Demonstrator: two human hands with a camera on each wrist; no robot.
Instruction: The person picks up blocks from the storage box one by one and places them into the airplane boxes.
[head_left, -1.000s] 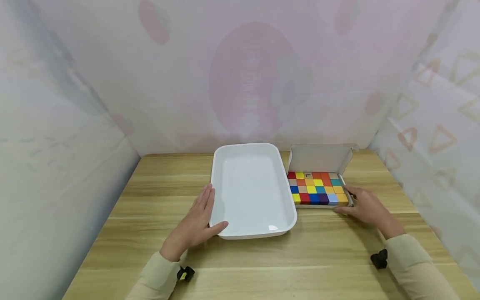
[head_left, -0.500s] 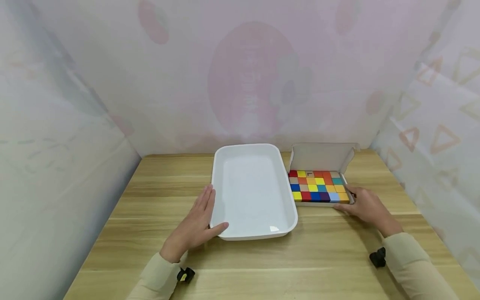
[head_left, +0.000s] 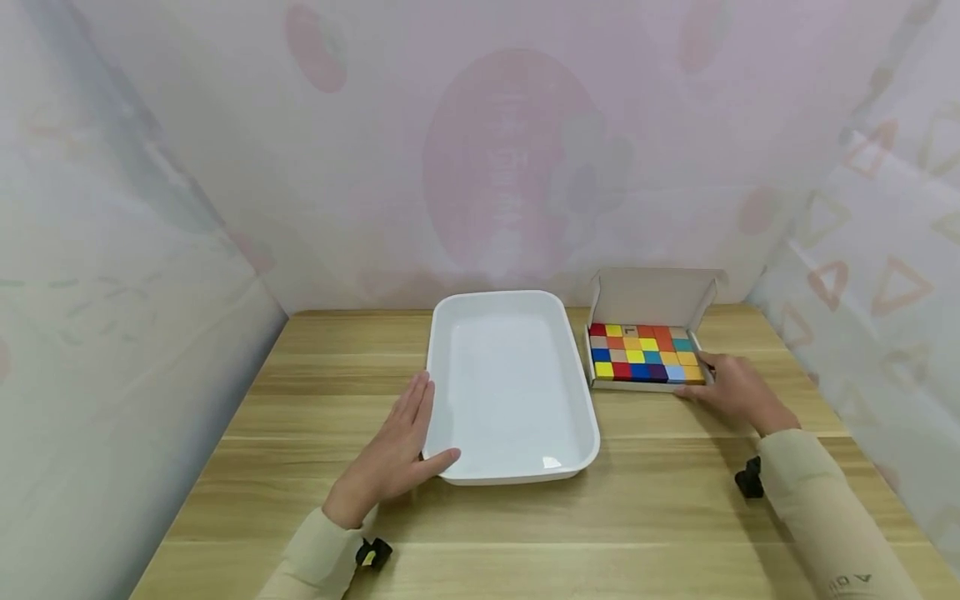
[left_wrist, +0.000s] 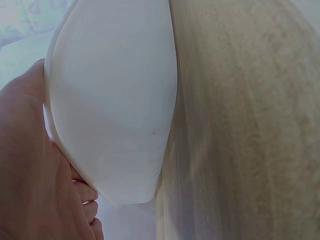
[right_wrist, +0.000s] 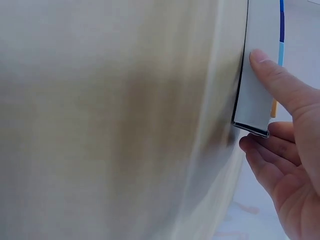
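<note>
box of coloured blocks point(head_left: 647, 358) pushed farther back, right hand point(head_left: 738, 390) gripping its corner, left hand point(head_left: 390, 457) flat against white tray point(head_left: 512, 471)

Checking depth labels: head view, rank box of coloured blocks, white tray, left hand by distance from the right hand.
1. Box of coloured blocks: touching the right hand at its near right corner.
2. White tray: middle of the table, left of the box.
3. Left hand: beyond the tray, on its left rim.

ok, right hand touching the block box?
Touching. Right wrist view: the right hand has its thumb flat on the box front wall, fingers round its corner.
</note>
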